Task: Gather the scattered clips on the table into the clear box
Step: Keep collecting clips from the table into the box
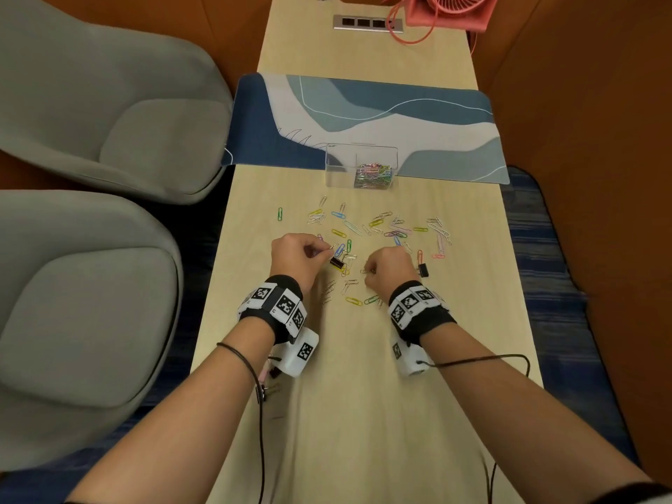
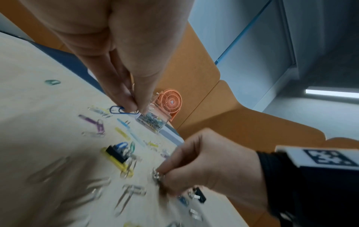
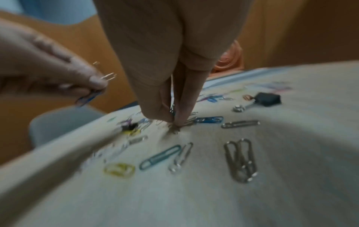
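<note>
Clearly we work both sides at once: our left hand [image 1: 296,254] pinches a blue clip [image 2: 116,109] and a silver one between thumb and fingertips, raised off the desk [image 1: 363,376], while our right hand [image 1: 387,267] pinches down on silver clips lying flat, probably collecting several before one trip. Many scattered clips [image 1: 363,231] lie between us and the clear box [image 1: 362,165], which stands upright ahead, partly filled.

Two grey armchairs [image 1: 109,147] beside a pale wooden desk [image 1: 363,412]; orange partition walls [image 1: 582,103]; blue carpet [image 1: 545,285].
</note>
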{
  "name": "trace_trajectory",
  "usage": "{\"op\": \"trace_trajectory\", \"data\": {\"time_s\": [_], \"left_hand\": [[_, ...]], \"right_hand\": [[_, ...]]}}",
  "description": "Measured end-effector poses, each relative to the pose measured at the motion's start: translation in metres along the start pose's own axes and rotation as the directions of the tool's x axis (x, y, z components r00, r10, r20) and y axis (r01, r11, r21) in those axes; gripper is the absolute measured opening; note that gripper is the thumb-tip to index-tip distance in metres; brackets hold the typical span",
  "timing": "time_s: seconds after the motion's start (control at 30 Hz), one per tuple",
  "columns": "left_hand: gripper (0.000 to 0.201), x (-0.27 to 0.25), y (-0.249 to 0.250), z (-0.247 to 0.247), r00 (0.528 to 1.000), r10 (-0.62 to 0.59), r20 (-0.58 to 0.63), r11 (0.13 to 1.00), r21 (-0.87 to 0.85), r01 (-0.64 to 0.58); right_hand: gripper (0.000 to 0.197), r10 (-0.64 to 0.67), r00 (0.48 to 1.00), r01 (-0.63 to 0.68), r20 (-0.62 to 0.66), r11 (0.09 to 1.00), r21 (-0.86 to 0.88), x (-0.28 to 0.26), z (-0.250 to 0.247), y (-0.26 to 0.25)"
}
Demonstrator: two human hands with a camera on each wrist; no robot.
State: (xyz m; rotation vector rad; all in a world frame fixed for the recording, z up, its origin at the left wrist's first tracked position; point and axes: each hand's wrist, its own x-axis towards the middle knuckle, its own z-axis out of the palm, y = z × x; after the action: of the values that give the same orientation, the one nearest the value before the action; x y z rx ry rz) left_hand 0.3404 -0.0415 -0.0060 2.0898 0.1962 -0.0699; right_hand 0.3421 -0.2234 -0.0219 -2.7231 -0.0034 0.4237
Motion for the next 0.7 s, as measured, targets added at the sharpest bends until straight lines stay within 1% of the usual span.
{"op": "trace_trajectory", "data": {"time_s": [0.07,0.1,0.13,0.2,0.23,0.27,0.33,0.37,0.43,0.5,0.6,0.7], "left_hand": [[0.006,0.008,0.007,-0.001,1.0,0.01,-0.013,0.999,-0.031,-0.01],[0.005,0.012,0.012,-0.002,1.0,0.016,-0.025,0.999,-0.046,-0.017],[0.004,0.017,0.016,-0.002,0.999,0.021,-0.041,0.998,-0.065,-0.024],[0.004,0.029,0.025,-0.003,0.997,0.033,-0.072,0.994,-0.105,-0.041],[0.004,0.037,0.029,-0.003,0.996,0.042,-0.083,0.992,-0.117,-0.051],[0.005,0.046,0.034,-0.003,0.994,0.053,-0.092,0.99,-0.125,-0.064],[0.006,0.065,0.044,-0.001,0.99,0.088,-0.111,0.986,-0.135,-0.103],[0.006,0.076,0.051,0.001,0.986,0.112,-0.122,0.983,-0.134,-0.129],[0.007,0.098,0.066,0.004,0.979,0.158,-0.133,0.976,-0.133,-0.175],[0.007,0.119,0.08,0.01,0.973,0.193,-0.126,0.968,-0.139,-0.21],[0.007,0.147,0.096,0.023,0.967,0.245,-0.068,0.957,-0.146,-0.252],[0.008,0.167,0.102,0.037,0.956,0.293,0.03,0.952,-0.099,-0.289]], "right_hand": [[0.009,0.101,0.995,-0.098,-0.004,0.972,0.214,0.001,-0.006,0.011],[0.009,0.164,0.986,-0.157,0.009,0.928,0.339,0.0,-0.01,0.018],[0.01,0.222,0.974,-0.212,0.035,0.855,0.473,-0.002,-0.015,0.023],[0.014,0.291,0.949,-0.287,0.121,0.639,0.714,-0.004,-0.026,0.029],[0.015,0.297,0.942,-0.297,0.154,0.532,0.793,-0.003,-0.033,0.031],[0.017,0.295,0.941,-0.291,0.168,0.447,0.846,0.0,-0.041,0.032],[0.019,0.272,0.95,-0.244,0.154,0.335,0.91,0.01,-0.058,0.032],[0.019,0.258,0.957,-0.21,0.131,0.31,0.927,0.017,-0.066,0.031],[0.017,0.228,0.97,-0.145,0.079,0.288,0.947,0.03,-0.082,0.029],[0.018,0.208,0.977,-0.091,0.038,0.252,0.964,0.042,-0.098,0.026],[0.019,0.201,0.98,-0.04,0.005,0.171,0.984,0.06,-0.116,0.022],[0.016,0.223,0.975,-0.025,-0.008,0.145,0.989,0.077,-0.123,0.023]]}}
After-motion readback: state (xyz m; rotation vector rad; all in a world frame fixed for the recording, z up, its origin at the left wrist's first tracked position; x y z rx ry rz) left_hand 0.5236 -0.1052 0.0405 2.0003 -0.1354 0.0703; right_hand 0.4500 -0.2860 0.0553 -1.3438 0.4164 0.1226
